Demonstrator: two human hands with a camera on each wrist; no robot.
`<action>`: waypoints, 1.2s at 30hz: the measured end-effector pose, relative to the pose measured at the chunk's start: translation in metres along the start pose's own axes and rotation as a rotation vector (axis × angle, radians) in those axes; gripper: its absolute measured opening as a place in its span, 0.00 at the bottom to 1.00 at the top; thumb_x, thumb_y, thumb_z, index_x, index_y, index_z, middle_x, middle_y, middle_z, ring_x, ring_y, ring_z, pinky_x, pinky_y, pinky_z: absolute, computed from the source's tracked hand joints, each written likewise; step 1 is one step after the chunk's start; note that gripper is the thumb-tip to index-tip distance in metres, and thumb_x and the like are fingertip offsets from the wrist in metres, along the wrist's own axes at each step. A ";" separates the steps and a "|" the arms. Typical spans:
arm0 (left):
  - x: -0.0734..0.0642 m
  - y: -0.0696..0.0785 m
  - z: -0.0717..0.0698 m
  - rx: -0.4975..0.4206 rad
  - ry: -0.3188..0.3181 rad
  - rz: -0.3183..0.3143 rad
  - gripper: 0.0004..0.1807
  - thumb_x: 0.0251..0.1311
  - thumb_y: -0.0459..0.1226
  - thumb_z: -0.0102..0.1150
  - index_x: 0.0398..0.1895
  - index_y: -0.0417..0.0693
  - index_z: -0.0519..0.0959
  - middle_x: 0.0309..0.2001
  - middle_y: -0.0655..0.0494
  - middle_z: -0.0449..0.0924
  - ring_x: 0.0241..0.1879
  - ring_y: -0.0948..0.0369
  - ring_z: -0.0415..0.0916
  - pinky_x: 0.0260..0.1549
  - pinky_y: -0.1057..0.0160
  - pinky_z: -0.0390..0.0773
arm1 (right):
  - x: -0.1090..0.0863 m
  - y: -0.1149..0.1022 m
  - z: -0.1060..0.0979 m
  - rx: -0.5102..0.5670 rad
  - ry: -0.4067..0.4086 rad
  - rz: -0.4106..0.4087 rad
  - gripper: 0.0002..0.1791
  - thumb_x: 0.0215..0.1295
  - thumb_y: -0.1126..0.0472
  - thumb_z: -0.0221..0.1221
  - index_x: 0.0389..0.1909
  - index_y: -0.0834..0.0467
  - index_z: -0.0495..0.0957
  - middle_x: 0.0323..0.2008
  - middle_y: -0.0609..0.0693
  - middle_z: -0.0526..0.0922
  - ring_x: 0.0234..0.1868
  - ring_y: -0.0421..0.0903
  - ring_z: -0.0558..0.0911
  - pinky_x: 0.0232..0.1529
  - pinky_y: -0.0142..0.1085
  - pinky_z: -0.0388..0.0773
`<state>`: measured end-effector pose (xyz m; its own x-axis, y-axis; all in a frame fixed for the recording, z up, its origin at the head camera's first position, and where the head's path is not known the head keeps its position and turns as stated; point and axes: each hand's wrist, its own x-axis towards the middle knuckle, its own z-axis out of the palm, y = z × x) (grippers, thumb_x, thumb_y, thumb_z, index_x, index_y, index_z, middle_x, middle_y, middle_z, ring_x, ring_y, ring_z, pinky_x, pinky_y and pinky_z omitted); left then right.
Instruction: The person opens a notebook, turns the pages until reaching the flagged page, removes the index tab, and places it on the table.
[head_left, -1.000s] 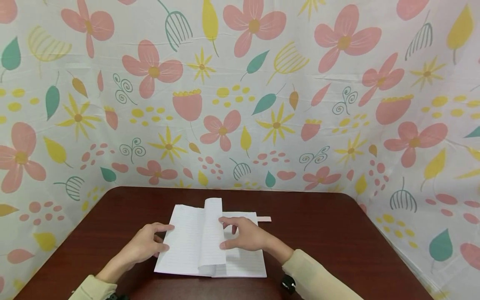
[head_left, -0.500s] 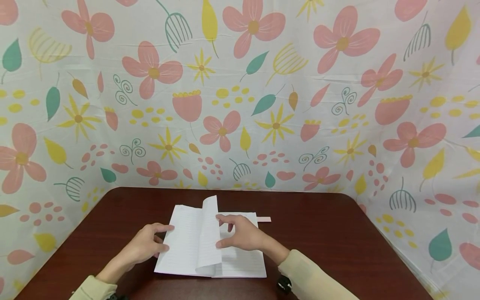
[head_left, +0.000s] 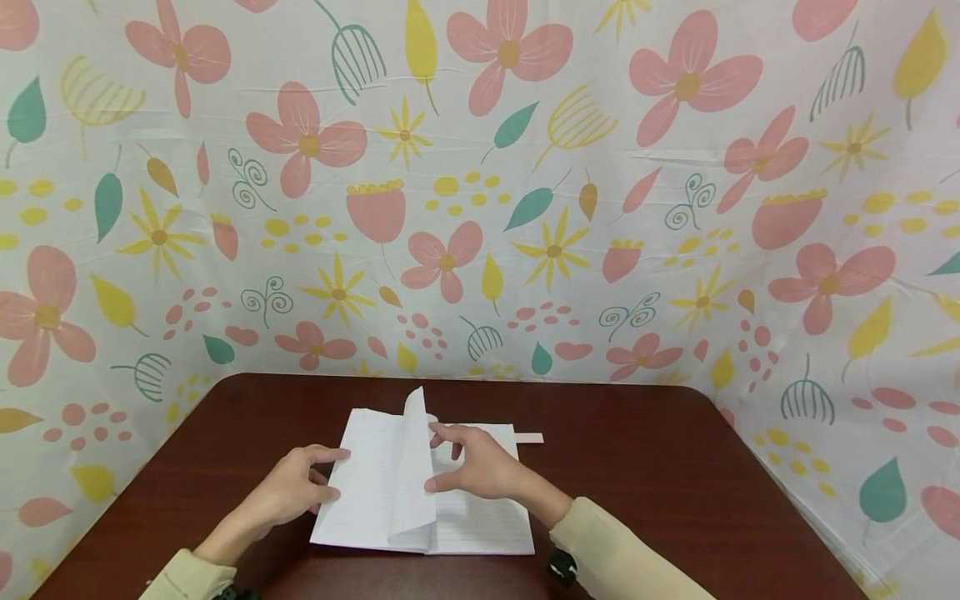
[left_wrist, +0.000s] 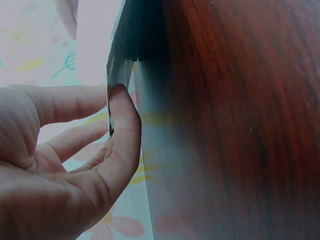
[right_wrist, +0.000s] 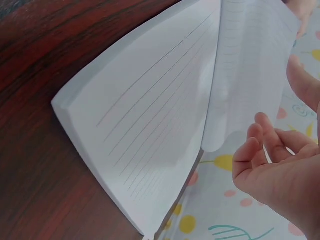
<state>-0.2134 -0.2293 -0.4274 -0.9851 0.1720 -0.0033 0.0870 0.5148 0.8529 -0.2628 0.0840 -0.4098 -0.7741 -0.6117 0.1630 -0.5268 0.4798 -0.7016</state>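
Observation:
An open lined notebook [head_left: 363,475] lies on the table in the head view. My left hand [head_left: 288,483] holds its left edge, index finger and thumb spread along the margin. In the left wrist view that hand [left_wrist: 70,190] has a fingertip against the notebook's thin edge [left_wrist: 116,60]. Between the two halves a raised page [head_left: 411,487] stands up, leaning left. My right hand [head_left: 480,462] holds the free edge of this page, thumb nearer me and index finger farther up. In the right wrist view, the curled fingers [right_wrist: 262,130] overlap the page [right_wrist: 250,65].
A pale pink tab [head_left: 529,438] sticks out from the notebook's upper right side. The dark red-brown table [head_left: 637,450] extends on both sides and behind. A flower-printed cloth [head_left: 480,183] hangs at the back. Black bands [head_left: 562,567] are on the wrists.
My right hand has moved a little to the left with the page, which now stands steeper and more edge-on. The left hand and the notebook have stayed in place.

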 end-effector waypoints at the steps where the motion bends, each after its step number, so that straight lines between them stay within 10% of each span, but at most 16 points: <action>1: 0.000 0.000 0.000 0.001 0.001 0.000 0.29 0.54 0.22 0.72 0.62 0.30 0.80 0.60 0.33 0.75 0.33 0.55 0.81 0.25 0.56 0.84 | 0.000 0.000 0.000 0.004 -0.002 0.000 0.46 0.57 0.55 0.79 0.74 0.65 0.71 0.53 0.47 0.84 0.42 0.52 0.75 0.35 0.33 0.70; 36: 0.001 -0.001 0.002 -0.013 0.021 -0.024 0.29 0.54 0.21 0.72 0.62 0.30 0.81 0.59 0.36 0.77 0.33 0.54 0.80 0.25 0.55 0.84 | 0.016 -0.006 0.024 0.003 -0.227 0.005 0.32 0.67 0.51 0.73 0.69 0.58 0.79 0.67 0.46 0.80 0.55 0.41 0.79 0.58 0.34 0.75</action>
<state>-0.2141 -0.2279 -0.4295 -0.9898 0.1418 -0.0125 0.0618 0.5071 0.8597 -0.2635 0.0564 -0.4203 -0.6782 -0.7348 -0.0006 -0.5218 0.4821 -0.7038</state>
